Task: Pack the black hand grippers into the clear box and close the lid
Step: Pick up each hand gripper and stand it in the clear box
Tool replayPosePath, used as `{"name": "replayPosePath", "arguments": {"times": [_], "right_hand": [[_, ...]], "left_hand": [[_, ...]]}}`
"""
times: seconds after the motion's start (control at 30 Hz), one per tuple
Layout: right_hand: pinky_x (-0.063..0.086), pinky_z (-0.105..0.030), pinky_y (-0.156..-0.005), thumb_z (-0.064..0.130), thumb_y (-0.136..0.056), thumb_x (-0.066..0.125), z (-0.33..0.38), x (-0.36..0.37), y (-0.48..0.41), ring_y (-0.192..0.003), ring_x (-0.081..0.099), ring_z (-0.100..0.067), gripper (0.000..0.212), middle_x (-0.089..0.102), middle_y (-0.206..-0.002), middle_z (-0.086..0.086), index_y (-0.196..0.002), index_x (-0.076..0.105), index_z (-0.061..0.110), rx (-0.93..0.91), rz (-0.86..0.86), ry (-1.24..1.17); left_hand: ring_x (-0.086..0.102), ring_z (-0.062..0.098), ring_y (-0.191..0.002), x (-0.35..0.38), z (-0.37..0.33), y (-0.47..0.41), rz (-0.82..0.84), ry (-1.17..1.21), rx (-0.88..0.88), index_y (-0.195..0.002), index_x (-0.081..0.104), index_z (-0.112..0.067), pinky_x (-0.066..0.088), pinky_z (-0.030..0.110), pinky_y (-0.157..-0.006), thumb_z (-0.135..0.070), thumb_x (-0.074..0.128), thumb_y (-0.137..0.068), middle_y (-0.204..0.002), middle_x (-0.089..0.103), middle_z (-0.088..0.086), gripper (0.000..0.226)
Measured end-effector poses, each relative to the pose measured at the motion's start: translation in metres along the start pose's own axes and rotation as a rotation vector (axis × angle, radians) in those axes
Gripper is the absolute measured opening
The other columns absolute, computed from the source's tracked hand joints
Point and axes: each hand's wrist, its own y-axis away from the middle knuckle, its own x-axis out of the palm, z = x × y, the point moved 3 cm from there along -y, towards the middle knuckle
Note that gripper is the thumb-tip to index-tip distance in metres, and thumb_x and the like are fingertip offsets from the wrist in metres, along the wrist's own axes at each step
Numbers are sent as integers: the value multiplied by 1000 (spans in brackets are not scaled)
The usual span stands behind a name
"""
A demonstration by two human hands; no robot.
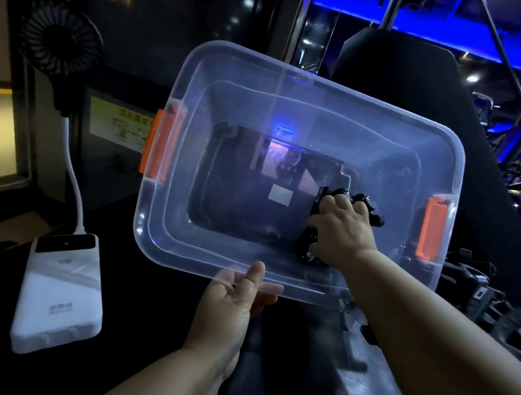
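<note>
The clear box point(174, 241) is held up and tilted toward me, its opening facing the camera, with an orange latch point(158, 144) on the left end and another orange latch point(433, 227) on the right. My left hand point(232, 307) grips the box's near rim from below, thumb over the edge. My right hand point(340, 232) reaches inside the box at its lower right and is closed around a black hand gripper point(329, 195), whose handles stick out above and below my fingers. No lid is visible.
A white power bank point(59, 294) lies at the lower left, cabled to a small black fan point(59, 36) on a stalk. More black hand grippers point(479, 291) lie in a dark pile at the right. Gym equipment with blue lights stands behind.
</note>
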Motion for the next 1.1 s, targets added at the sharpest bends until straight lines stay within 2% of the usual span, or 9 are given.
{"name": "replayPosePath", "arguments": {"times": [0.1, 0.23, 0.37, 0.47, 0.77, 0.87, 0.97, 1.03, 1.1], "right_hand": [[8, -41, -104, 41, -78, 60, 2, 7, -3, -130, 29, -13, 32, 48, -124, 13, -110, 66, 41, -79, 66, 5], [5, -38, -99, 33, -87, 50, 9, 12, -5, -126, 35, -13, 27, 55, -119, 17, -107, 67, 38, -112, 106, 82], [-3, -45, -114, 31, -95, 44, 9, 16, -6, -139, 25, -14, 32, 51, -133, 17, -121, 62, 37, -104, 233, 100], [-6, -46, -115, 32, -95, 44, 7, 17, -8, -141, 23, -11, 33, 50, -136, 20, -124, 59, 39, -102, 266, 95], [-4, -44, -115, 37, -89, 50, 3, 21, -15, -139, 25, -6, 33, 53, -131, 20, -120, 60, 42, -97, 251, 100], [-7, -45, -115, 37, -91, 48, 4, 22, -14, -140, 22, -7, 32, 52, -132, 22, -120, 59, 41, -98, 243, 105], [-17, -48, -113, 36, -94, 46, 5, 19, -10, -142, 20, -9, 32, 51, -134, 22, -123, 58, 40, -120, 217, 109], [-25, -50, -106, 36, -93, 46, 5, 15, -7, -142, 22, -11, 32, 52, -134, 20, -122, 59, 41, -165, 173, 116], [-25, -54, -105, 42, -90, 48, 1, 9, -3, -144, 18, -12, 35, 48, -139, 19, -123, 58, 41, -179, 150, 86]], "left_hand": [[65, 14, -76, 1, 0, 0, -1, 0, 6, -95, 55, -6, 45, 26, -71, -41, 55, -82, -77, 75, 5, 38], [65, 16, -76, 0, 0, 1, -1, 4, 12, -95, 55, -6, 44, 27, -72, -47, 55, -72, -77, 74, 6, 47], [65, 13, -72, 0, 0, 0, 7, 22, 7, -95, 54, -4, 45, 24, -68, -44, 54, -77, -76, 74, 7, 44], [65, 11, -68, 0, 0, 0, 24, 26, 13, -94, 54, -5, 45, 22, -66, -41, 53, -80, -78, 74, 7, 40], [66, 9, -63, -1, 2, -3, 28, 27, 30, -94, 53, -1, 48, 13, -56, -37, 53, -84, -78, 74, 10, 38], [66, 11, -67, -1, 2, -3, 28, 17, 38, -93, 54, -3, 48, 17, -62, -42, 54, -79, -78, 74, 9, 40], [67, 15, -73, -2, 2, -2, 17, 6, 46, -93, 55, -4, 46, 24, -70, -46, 55, -74, -79, 74, 8, 45], [66, 16, -75, -1, 1, -3, 9, -2, 52, -91, 54, -5, 45, 27, -73, -47, 55, -73, -78, 74, 7, 45], [66, 15, -73, -1, 1, -3, 9, -19, 57, -90, 54, -6, 45, 27, -73, -47, 54, -73, -78, 75, 7, 44]]}}
